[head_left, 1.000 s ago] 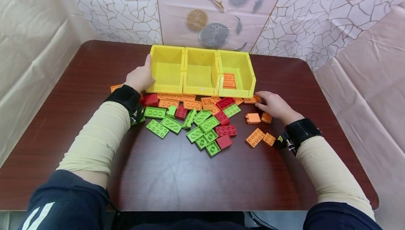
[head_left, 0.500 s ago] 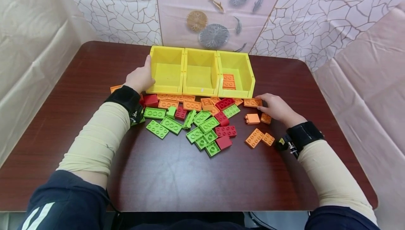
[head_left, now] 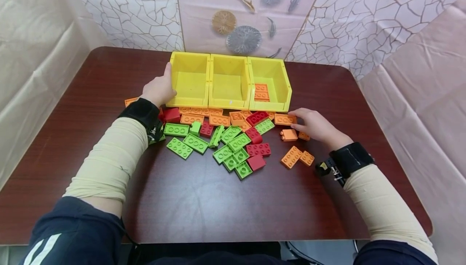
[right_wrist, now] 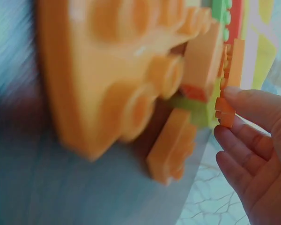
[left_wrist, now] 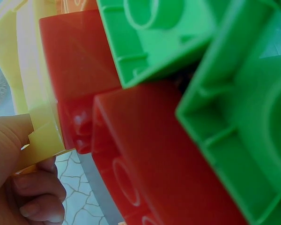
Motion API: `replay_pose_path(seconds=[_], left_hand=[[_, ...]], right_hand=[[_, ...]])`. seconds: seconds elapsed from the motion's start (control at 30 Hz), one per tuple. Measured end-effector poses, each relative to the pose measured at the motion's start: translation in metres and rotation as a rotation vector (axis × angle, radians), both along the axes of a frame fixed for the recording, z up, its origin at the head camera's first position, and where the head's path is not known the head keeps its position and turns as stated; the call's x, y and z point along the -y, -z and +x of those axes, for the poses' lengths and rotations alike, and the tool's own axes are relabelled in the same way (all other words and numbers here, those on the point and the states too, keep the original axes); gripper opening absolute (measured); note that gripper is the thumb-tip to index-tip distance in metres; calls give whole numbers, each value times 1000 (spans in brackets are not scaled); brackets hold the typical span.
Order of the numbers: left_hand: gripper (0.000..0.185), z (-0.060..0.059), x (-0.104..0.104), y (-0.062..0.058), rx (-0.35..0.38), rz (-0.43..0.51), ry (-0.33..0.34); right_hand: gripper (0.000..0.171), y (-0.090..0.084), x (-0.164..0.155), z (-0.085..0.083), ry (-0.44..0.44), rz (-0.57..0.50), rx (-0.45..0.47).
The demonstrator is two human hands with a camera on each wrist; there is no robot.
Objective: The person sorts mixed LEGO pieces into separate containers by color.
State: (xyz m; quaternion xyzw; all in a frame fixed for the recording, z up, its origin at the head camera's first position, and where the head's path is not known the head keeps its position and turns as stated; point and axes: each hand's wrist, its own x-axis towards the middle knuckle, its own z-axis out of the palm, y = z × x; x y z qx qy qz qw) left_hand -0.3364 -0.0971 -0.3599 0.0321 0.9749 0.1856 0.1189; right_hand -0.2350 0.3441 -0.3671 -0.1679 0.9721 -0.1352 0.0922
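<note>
Yellow plastic forms three bins [head_left: 228, 104] joined in a row on the bench [head_left: 204, 208], and we count two orange pieces [head_left: 261, 96] inside the right bin [head_left: 278, 83]. We make out six red bricks [head_left: 258, 149] (a seventh shows partly beside the left hand [head_left: 158, 90]) and at least ten green bricks [head_left: 239, 142]. Four loose orange bricks [head_left: 291, 157] lie near the right hand [head_left: 313, 125], whose grip pinches the end of a fifth, the long orange brick [head_left: 283, 119], just in front of the right bin. The left grip curls round the end wall of the left bin [head_left: 189, 75]. Compared with half a second ago, we see the long orange brick farther left, nearer the green bricks, the right hand shifted with it.
</note>
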Motion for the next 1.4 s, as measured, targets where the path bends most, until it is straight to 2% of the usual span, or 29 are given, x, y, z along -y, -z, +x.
replay_pose_path(seconds=[0.27,0.43,0.77,1.03,1.4], left_hand=[[91,-1,3,2,-12,-1,4],[91,-3,3,3,-21,1,17],[90,-4,3,3,-30,0,8],[90,-4,3,4,-33,8,-1],[89,-3,2,4,-25,5,-14]], right_hand=[[42,-9,21,-4,-93,-13,-63],[43,-12,28,-12,-102,-16,-101],[42,-26,42,-42,-40,-19,-158],[41,-36,63,-73,15,89,-213],[33,-26,81,-109,122,226,-215]])
